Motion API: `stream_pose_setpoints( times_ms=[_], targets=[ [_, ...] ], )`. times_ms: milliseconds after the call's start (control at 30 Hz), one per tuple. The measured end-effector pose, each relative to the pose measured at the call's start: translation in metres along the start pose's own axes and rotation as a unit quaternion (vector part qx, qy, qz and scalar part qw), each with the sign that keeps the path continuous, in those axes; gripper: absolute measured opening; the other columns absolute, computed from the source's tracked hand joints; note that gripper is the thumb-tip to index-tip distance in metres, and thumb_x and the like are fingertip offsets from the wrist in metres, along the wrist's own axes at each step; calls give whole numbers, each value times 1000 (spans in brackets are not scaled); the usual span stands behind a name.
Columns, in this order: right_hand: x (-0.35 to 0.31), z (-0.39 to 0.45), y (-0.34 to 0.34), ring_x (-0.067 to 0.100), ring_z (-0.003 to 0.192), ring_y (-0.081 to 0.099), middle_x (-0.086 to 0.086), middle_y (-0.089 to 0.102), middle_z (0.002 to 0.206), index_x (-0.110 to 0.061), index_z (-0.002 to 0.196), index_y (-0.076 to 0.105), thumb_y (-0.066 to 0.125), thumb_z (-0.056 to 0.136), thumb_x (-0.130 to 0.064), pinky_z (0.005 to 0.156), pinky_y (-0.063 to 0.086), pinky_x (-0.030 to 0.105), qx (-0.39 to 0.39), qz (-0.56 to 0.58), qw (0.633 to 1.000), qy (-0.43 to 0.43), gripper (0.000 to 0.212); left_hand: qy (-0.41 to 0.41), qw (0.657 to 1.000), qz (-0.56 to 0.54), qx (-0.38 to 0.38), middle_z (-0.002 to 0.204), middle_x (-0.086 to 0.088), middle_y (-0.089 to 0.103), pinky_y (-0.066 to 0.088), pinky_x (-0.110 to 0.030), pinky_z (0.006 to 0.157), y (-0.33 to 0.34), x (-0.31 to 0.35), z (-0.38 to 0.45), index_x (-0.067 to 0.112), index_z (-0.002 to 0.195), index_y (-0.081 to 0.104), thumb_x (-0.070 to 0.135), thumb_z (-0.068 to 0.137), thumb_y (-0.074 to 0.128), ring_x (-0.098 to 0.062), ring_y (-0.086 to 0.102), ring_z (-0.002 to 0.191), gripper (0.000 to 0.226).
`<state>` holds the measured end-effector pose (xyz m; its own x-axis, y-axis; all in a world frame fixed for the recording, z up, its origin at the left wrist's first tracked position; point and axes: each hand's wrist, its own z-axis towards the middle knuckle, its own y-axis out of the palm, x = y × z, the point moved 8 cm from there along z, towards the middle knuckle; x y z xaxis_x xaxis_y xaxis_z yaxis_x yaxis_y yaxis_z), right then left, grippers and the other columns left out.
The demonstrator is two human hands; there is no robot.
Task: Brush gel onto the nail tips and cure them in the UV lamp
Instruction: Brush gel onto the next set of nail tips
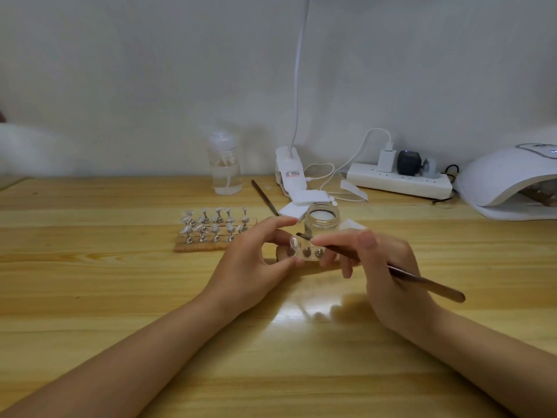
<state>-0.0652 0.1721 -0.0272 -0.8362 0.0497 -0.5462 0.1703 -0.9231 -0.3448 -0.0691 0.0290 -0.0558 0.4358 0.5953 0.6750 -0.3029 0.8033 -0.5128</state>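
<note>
Both hands worked at frame centre: my left hand (256, 260) pinched a clear oval nail tip (294, 243); my right hand (382, 267) gripped a slim brown-handled brush (422, 280) above the pale wooden table (120, 282).

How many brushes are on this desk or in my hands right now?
2. One brush is gripped in the right hand, its tip by the held nail tip. A second brush lies on the table behind the glass jar.

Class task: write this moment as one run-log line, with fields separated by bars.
left hand: pinches clear nail tip on metal stand | right hand: holds brown-handled gel brush, bristles at tip | white UV lamp: far right
</note>
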Motion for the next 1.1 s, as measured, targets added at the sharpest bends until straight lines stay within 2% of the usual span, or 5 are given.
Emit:
stream_pose_setpoints(
  times_ms=[333, 533, 733, 900, 1100],
  targets=[
    [5, 0, 4, 13, 53, 62, -18, 62, 59, -25, 86, 67, 42, 89, -39, 54, 50, 26, -1, 7, 997, 78, 28, -13, 1000, -17, -3, 83, 8, 65, 38, -2, 74, 1, 0, 0, 36, 106, 53, 8, 70, 77, 5, 57, 84, 52],
    [8, -3, 0, 7, 44, 58, 6, 68, 58, -16, 75, 70, 43, 87, -34, 52, 42, 11, 17, 85, 992, 94, 34, -19, 1000, -14, -8, 86, 8, 67, 35, 0, 76, 1, -1, 0, 39, 105, 52, 10, 70, 77, 5, 58, 88, 52],
    [12, -2, 6, 3, 49, 60, -4, 67, 57, -23, 87, 68, 52, 91, -32, 60, 40, 5, -9, 30, 994, 106, 19, -17, 1000, -15, -10, 83, 10, 65, 34, -1, 76, 1, -2, 0, 27, 110, 56, 8, 70, 77, 4, 58, 86, 49],
    [14, -5, 4, 4, 43, 56, 9, 67, 59, -19, 74, 70, 42, 87, -36, 51, 39, 7, 8, 104, 988, 116, 36, -18, 1000, -15, -13, 86, 8, 67, 35, 0, 77, 1, 0, 0, 35, 106, 53, 7, 70, 77, 4, 59, 89, 51],
    [17, -4, 5, 4, 51, 61, 14, 65, 56, -24, 82, 67, 44, 93, -32, 64, 43, 8, -3, 43, 992, 117, 27, -16, 1000, -11, -13, 86, 8, 66, 36, 0, 75, 1, 1, 0, 31, 107, 54, 8, 70, 77, 5, 57, 88, 49]
  ],
)
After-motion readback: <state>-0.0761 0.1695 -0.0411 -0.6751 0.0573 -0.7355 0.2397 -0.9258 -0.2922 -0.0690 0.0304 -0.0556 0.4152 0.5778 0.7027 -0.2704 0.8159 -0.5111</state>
